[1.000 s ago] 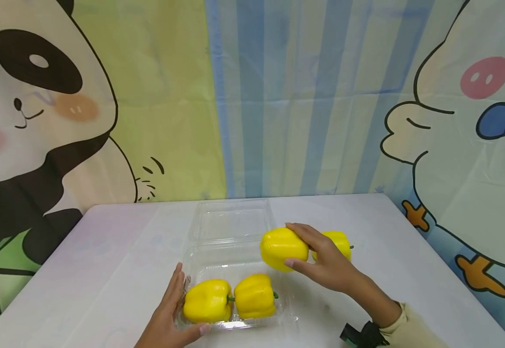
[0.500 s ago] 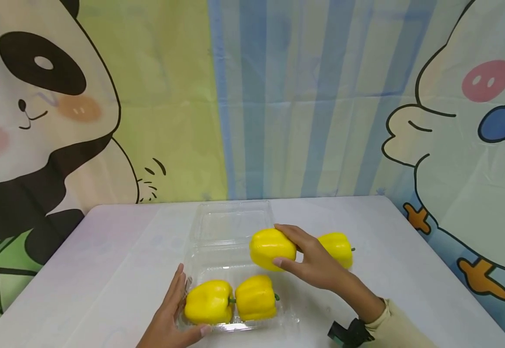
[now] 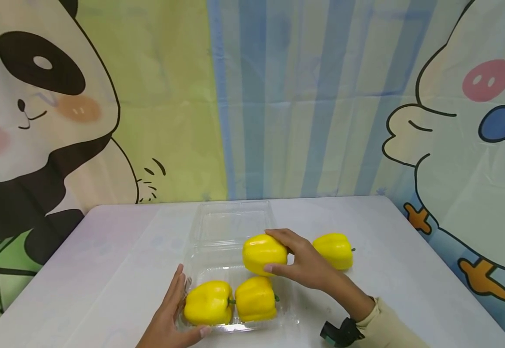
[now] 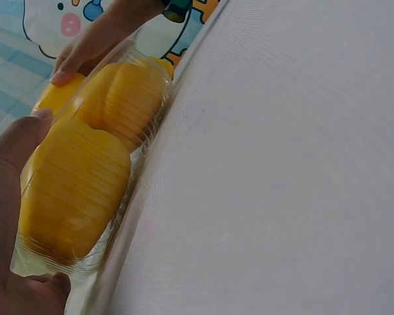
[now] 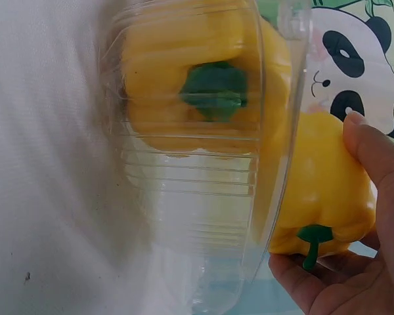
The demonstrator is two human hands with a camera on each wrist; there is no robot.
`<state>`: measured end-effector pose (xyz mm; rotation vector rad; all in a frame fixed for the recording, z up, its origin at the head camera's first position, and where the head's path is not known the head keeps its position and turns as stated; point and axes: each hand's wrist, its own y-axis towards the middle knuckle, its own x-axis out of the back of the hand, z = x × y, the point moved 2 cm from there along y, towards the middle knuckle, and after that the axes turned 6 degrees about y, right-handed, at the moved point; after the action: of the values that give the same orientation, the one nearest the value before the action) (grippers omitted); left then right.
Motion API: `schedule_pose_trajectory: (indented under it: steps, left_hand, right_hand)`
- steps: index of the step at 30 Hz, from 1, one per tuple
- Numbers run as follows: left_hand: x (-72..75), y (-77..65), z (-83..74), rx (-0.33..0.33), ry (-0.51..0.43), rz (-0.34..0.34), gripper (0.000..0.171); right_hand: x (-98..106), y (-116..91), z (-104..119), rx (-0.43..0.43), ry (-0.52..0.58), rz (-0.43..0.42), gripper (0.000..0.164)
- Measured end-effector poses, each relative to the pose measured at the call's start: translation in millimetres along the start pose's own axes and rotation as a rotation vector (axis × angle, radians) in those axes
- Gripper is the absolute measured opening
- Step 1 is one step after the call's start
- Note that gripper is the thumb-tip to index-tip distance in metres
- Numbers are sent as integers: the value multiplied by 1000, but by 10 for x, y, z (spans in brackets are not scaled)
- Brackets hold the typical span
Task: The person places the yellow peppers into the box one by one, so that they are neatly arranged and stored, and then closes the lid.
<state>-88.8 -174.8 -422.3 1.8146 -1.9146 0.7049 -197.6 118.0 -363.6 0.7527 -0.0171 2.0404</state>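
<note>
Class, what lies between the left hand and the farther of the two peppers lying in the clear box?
In the head view, the clear box's wall and the nearer pepper lie between the left hand and the farther pepper.

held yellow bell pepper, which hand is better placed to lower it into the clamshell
Probably the right hand: it grips the held yellow bell pepper over the open clear clamshell, while the left hand lies against the clamshell's left side.

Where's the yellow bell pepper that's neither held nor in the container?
In the head view, that yellow bell pepper lies on the white table, right of the clear plastic container, beyond the right hand.
</note>
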Motion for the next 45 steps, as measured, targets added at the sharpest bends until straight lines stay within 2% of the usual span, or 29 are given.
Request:
schedule_pose_trajectory:
  steps: [14,25,35,40,45]
  left_hand:
    - [2,-7,11,-4,6,7,120]
    - [11,-32,21,-41,-21,1,119]
    - [6,-42,16,-47,-22,-5,118]
    - [7,-32,15,-44,-14,-1,118]
    - [7,-17,17,-43,-7,1,119]
  right_hand:
    - [-82,82,-36,-40,-112,85,77]
    - [-100,79,-56,-56,-128,89,81]
    - [-97,78,-71,-41,-47,76,63]
    - [-109,66,-82,-16,-78,75,64]
    - [-115,60,-84,46,-115,80,56]
